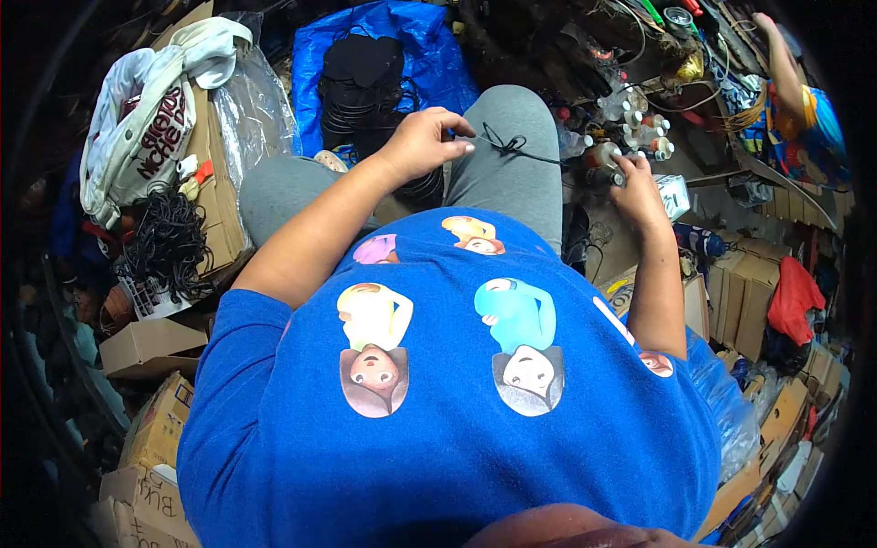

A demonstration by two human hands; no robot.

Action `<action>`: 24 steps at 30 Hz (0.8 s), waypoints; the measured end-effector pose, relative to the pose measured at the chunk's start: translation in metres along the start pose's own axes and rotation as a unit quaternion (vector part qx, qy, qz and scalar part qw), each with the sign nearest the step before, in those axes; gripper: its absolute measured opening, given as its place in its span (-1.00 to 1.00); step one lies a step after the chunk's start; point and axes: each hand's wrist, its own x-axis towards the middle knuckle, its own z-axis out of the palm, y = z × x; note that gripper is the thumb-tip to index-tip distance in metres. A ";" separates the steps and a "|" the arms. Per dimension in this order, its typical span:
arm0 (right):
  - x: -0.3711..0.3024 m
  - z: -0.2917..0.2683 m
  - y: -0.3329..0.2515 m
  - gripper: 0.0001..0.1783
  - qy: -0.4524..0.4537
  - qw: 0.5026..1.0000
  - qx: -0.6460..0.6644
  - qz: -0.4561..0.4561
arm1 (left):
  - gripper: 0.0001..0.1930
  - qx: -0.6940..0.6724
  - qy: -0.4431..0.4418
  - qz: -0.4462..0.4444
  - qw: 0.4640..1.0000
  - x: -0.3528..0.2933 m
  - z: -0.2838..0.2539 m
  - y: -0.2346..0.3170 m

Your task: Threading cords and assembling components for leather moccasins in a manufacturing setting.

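My left hand (422, 144) is over my grey-trousered thigh, with thumb and forefinger apart and the other fingers curled. Just beyond its fingertips, a thin black cord (514, 144) tied in a looped knot lies across the thigh. Out to the right, my right hand (638, 190) has its thumb and forefinger closed round the dark top of a small bottle (600, 179). Several small clear bottles with pale caps (632, 119) stand beyond it. Between my knees, a pile of black corded pieces (363, 78) rests on a blue plastic sheet (429, 36).
A white printed bag (137, 128) and a tangle of black cord (169, 239) lie on cardboard at the left. Another person's arm (784, 78) shows at the far right. Boxes (742, 292) and a red cloth (795, 301) are at the right.
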 end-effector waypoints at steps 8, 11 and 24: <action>0.006 -0.024 -0.082 -0.53 0.067 0.977 0.148 -0.140 | -0.80 0.073 0.077 0.060 0.993 -0.003 0.011 0.017; 0.016 0.002 -0.102 -0.60 0.053 0.961 0.195 -0.188 | -0.81 0.080 0.054 0.085 0.992 0.004 0.018 0.023; 0.036 0.018 -0.083 -0.66 -0.056 0.835 0.539 -0.091 | -0.86 -0.165 -0.047 -0.043 0.984 0.005 0.011 0.029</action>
